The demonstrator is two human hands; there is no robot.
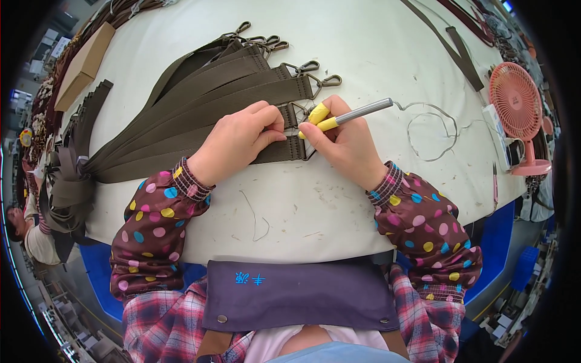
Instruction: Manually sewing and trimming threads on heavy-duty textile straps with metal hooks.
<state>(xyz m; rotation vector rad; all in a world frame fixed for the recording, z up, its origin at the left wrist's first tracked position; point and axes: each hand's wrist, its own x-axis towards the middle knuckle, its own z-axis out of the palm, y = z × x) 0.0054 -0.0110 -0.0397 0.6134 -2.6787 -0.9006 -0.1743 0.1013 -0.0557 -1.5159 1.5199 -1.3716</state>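
Note:
Several dark olive webbing straps [200, 97] fan across the table, their ends fitted with metal snap hooks [308, 65]. My left hand [239, 139] rests on the straps, fingers curled and pinching near a stitched strap end [293, 147]. My right hand [342, 145] grips a slim tool [366, 107] with a grey barrel and yellow lower part; a thin cord trails from the barrel's end. Yellow wrapping covers part of that hand's index finger. The tool's tip is at the strap end by the metal fittings, largely hidden by my fingers.
The pale table [315, 212] holds a pink fan [514, 97] and white power strip [497, 136] at right, a cardboard box [82, 63] and bundled straps [72, 193] at left, loose straps [460, 54] at upper right. Another person [36, 236] is at the far left.

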